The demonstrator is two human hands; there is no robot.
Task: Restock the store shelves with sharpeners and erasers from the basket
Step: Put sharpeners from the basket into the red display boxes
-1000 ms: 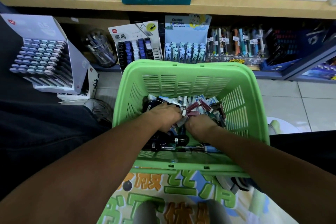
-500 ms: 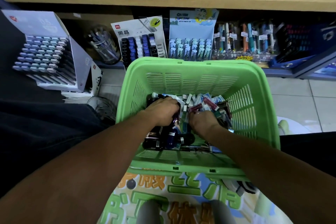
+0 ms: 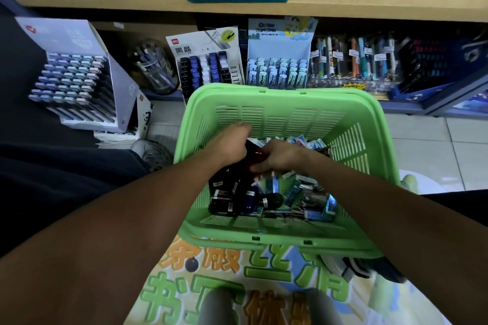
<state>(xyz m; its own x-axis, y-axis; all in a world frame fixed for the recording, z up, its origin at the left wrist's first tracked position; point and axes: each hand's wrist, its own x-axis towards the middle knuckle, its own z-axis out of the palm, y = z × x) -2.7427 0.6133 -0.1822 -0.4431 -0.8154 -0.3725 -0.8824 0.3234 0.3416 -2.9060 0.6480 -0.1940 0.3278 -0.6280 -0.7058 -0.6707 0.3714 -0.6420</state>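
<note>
In the head view, both hands meet over the middle of the green basket: the left hand and right hand each curl around one dark rounded sharpener, so the lift will likely go best straight up, clear of the loose pile. Dark sharpeners crowd the basket's 7 o'clock corner, small boxed erasers spread from 12 to 5 o'clock, and the shelf waits at 12 o'clock.

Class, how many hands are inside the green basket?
2: the left hand and right hand meet over a dark item inside the basket.
</note>
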